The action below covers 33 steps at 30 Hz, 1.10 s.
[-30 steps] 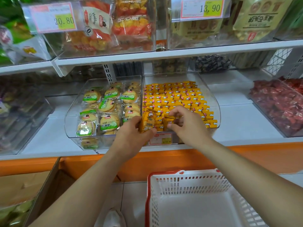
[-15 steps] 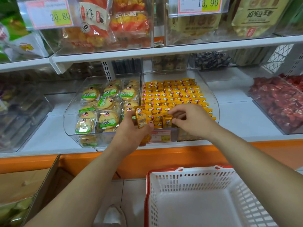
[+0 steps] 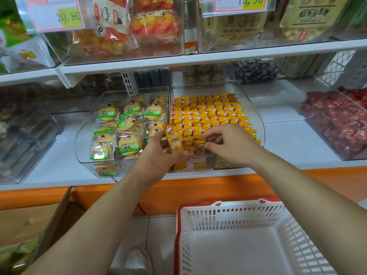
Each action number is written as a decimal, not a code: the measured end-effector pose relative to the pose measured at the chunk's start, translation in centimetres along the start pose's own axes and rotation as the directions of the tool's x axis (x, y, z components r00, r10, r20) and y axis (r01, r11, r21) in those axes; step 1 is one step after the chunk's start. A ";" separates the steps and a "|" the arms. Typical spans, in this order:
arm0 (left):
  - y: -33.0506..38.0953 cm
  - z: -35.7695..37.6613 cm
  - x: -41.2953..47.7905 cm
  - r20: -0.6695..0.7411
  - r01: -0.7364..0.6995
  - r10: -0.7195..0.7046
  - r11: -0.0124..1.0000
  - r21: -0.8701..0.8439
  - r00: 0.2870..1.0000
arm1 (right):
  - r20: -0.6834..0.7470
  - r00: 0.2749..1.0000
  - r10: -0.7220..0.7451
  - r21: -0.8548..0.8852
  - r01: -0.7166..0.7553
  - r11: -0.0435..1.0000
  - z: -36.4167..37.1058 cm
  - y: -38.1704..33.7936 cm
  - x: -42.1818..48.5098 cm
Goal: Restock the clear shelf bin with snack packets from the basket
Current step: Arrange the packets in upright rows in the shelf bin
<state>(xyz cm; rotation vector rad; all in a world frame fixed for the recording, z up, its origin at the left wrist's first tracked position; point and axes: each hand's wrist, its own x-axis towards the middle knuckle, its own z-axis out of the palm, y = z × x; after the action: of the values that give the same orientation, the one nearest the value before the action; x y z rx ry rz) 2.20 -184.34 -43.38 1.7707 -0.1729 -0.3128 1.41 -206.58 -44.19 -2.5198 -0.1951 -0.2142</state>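
Since a second ago both hands have stayed at the front lip of the clear bin [image 3: 250, 100], while the packet stack [image 3: 173, 138] in the left hand [image 3: 158, 157] has tipped more upright, its printed face now showing. White shelving fills the upper half of the view. The lower shelf [image 3: 288, 139] runs from 9 to 3 o'clock and the upper shelf [image 3: 218, 56] crosses at 12 o'clock, carrying bagged snacks behind clear fronts. An orange base panel [image 3: 198, 189] lies under the lower shelf, with pale floor tiles [image 3: 158, 235] at 6 o'clock. The basket [image 3: 238, 217], white with a red rim, sits on the floor at 5 o'clock. A cardboard box [image 3: 29, 221] stands at 8 o'clock. The clear bin rests on the lower shelf just toward 1 o'clock of centre. A biscuit bin [image 3: 85, 126] touches it on its 9 o'clock side, and a bin of red sweets [image 3: 337, 124] stands well apart at 3 o'clock. Rows of yellow packets [image 3: 214, 112] cover the clear bin's floor. The left hand's fingers curl around its stack at the bin's front left corner. The right hand [image 3: 234, 143], fingers narrowed, pinches one packet [image 3: 199, 143] among the front rows. A price tag [image 3: 195, 162] is on the bin's front, and a shoe tip [image 3: 137, 259] shows at 6 o'clock.
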 end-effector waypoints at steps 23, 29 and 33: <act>3.5 5.1 0.7 -0.100 -0.237 0.223 0.959 -0.155 0.970 | 0.024 0.998 -0.049 0.483 0.032 0.875 -5.3 -0.5 -1.5; 1.3 4.0 1.8 -0.008 -0.253 0.359 0.671 0.697 0.933 | -0.214 0.972 0.097 0.516 0.029 0.856 -3.7 0.9 -1.0; 0.1 4.1 2.0 0.057 -0.301 0.386 0.610 0.733 0.921 | -0.243 0.966 0.088 0.406 0.019 0.913 -1.4 1.7 -1.0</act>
<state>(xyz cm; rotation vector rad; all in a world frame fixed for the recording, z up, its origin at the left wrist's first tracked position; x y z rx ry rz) 2.91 -188.78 -44.30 2.4922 -0.6328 0.1825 0.65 -208.83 -44.22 -2.0556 -0.0793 -0.4357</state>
